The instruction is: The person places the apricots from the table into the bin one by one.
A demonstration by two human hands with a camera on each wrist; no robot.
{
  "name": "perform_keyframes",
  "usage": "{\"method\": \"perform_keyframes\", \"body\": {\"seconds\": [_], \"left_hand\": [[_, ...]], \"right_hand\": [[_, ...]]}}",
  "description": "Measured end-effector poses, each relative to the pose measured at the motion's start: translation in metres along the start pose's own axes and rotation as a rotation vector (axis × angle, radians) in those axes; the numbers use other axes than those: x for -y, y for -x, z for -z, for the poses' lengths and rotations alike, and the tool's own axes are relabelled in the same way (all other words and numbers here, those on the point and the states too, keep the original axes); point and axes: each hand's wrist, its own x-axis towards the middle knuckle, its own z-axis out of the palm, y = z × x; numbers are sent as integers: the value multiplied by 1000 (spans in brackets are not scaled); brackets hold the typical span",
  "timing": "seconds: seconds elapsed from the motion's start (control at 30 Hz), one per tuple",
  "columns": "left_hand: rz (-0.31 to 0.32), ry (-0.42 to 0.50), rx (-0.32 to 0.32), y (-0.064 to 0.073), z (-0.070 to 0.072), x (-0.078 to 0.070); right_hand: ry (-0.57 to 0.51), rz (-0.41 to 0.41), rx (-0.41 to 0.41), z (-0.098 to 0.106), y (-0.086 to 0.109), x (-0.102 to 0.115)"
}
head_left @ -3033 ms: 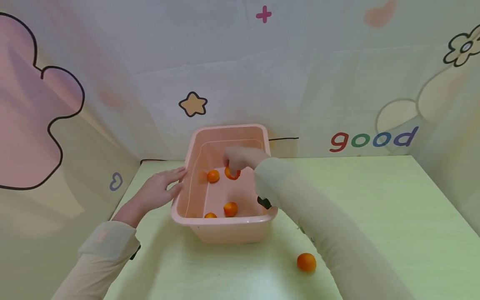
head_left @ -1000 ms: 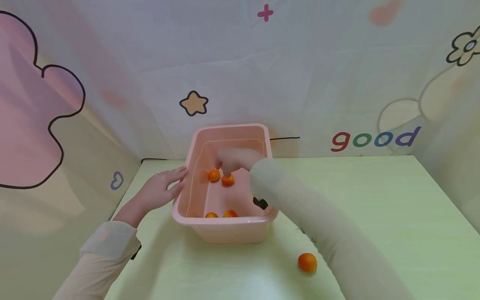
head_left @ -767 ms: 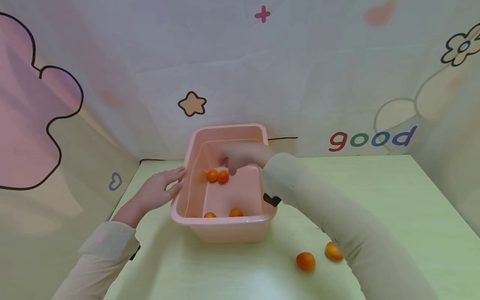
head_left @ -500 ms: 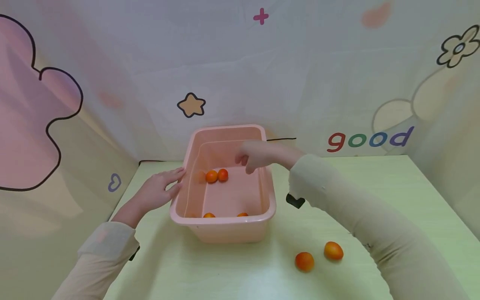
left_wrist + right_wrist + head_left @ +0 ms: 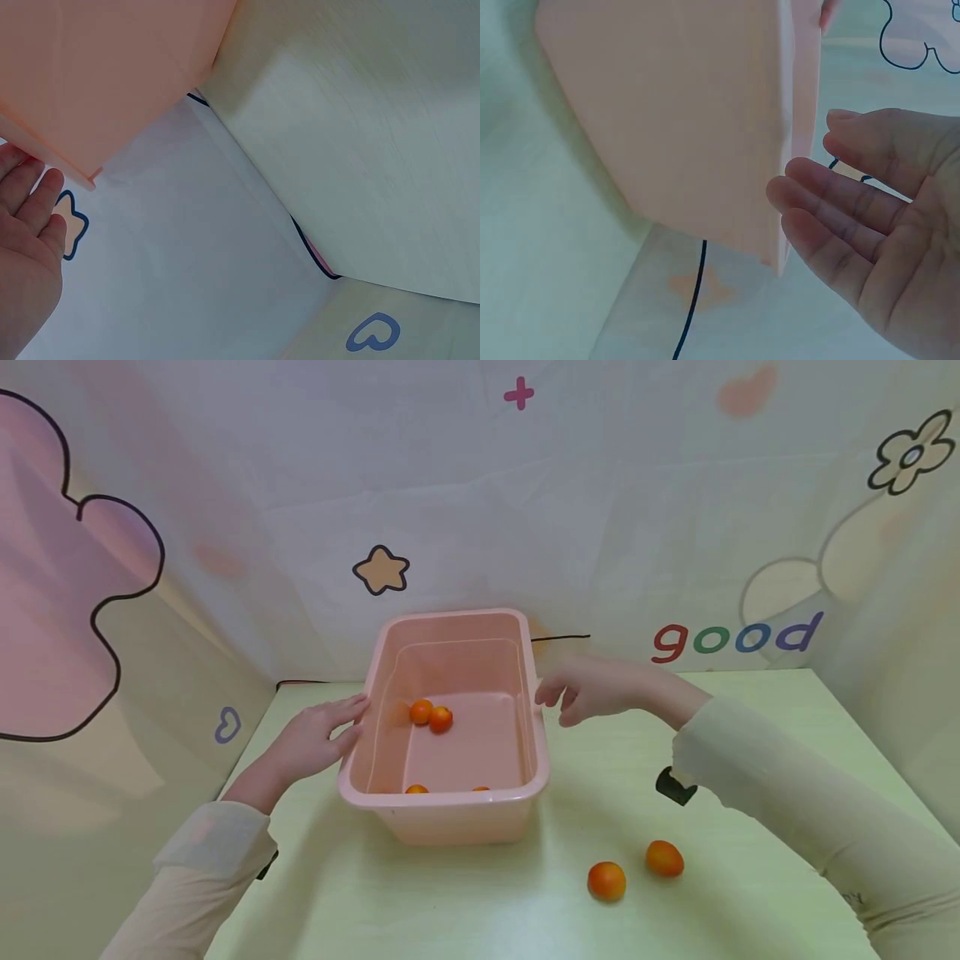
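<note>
A pink plastic tub (image 5: 457,822) stands on the table by the back wall. My left hand (image 5: 315,743) rests with extended fingers against its left rim; the left wrist view also shows that hand (image 5: 30,240) at the rim. My right hand (image 5: 592,689) hovers just outside the right rim, fingers loosely bent and holding nothing, as the right wrist view of the hand (image 5: 877,225) confirms. Inside the tub, an orange-red fruit (image 5: 421,712) touches a redder fruit (image 5: 441,720) at the left. The front rim mostly hides two more, a left fruit (image 5: 416,789) and a right fruit (image 5: 481,789).
On the pale green table (image 5: 450,910), a round orange fruit (image 5: 607,882) and an oval one (image 5: 664,858) lie front right of the tub, under the right forearm's near side. A printed cloth (image 5: 465,510) hangs close behind and at both sides.
My right hand let go of a fruit in the tub and moved right, out over the rim. A front fruit rolled right. The oval table fruit came into view. My left hand stayed put.
</note>
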Motion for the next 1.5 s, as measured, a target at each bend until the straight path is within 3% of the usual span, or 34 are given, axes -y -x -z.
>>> {"method": "perform_keyframes", "body": {"seconds": [0.33, 0.57, 0.83, 1.1, 1.5], "left_hand": [[-1, -15, 9, -1, 0, 0], [-12, -14, 1, 0, -1, 0], [-15, -15, -2, 0, 0, 0], [-29, -11, -9, -1, 0, 1], [-47, -14, -20, 0, 1, 0]], "right_hand": [[-45, -89, 19, -14, 33, -29], [-67, -104, 26, -28, 48, -41], [-101, -145, 57, -49, 60, -54], [-123, -239, 83, -72, 68, -67], [-174, -287, 139, -105, 76, -91]]}}
